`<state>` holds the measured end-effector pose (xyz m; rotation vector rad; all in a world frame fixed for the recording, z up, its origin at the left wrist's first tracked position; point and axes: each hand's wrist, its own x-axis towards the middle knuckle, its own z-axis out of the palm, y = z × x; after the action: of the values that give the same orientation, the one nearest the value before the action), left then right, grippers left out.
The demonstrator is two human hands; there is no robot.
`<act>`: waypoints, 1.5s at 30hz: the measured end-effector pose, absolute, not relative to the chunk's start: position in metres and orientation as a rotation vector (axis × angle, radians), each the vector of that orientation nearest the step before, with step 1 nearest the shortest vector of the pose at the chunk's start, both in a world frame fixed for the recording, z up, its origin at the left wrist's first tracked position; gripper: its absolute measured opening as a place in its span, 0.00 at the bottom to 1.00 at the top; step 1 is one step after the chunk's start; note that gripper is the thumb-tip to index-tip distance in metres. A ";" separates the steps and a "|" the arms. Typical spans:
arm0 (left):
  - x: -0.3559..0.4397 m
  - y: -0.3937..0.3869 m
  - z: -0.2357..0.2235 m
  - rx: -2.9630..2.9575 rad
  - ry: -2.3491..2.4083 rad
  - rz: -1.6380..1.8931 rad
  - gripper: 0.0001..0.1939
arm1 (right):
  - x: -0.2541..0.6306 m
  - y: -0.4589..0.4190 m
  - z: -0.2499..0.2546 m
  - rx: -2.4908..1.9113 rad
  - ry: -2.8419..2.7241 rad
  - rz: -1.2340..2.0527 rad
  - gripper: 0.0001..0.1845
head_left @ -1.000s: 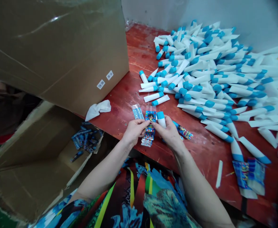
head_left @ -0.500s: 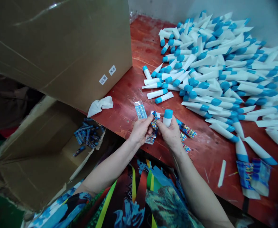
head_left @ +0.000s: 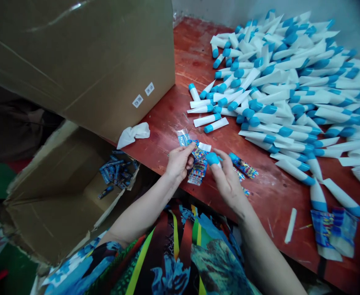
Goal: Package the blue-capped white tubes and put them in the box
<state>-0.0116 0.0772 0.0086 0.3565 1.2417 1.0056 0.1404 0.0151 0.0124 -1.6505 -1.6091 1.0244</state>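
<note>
The left hand (head_left: pixel 178 162) holds printed plastic packets (head_left: pixel 199 166) in a narrow pinch over a red wooden worktop (head_left: pixel 260 196); the right hand (head_left: pixel 227 180) pinches a blue-capped white tube (head_left: pixel 212 159), near a heap of tubes (head_left: pixel 278 94).

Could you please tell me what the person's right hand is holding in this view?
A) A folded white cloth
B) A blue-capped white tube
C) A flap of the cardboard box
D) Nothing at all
B: the right hand pinches a blue-capped white tube, its cap showing at the fingertips.
</note>
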 end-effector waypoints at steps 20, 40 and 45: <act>-0.012 0.065 0.010 0.515 1.099 0.865 0.24 | 0.125 0.008 0.022 -1.886 -2.001 0.626 0.30; -0.009 0.048 0.009 0.493 0.911 0.761 0.25 | 0.144 0.005 -0.001 -1.344 -1.154 1.422 0.26; -0.009 0.046 0.011 0.557 0.908 0.676 0.23 | 0.143 0.007 0.002 -1.270 -1.049 1.461 0.26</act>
<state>-0.0086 0.0460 0.0112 0.5571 0.9081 0.6756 0.1435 0.0065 0.0016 -1.2705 -1.0487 1.4610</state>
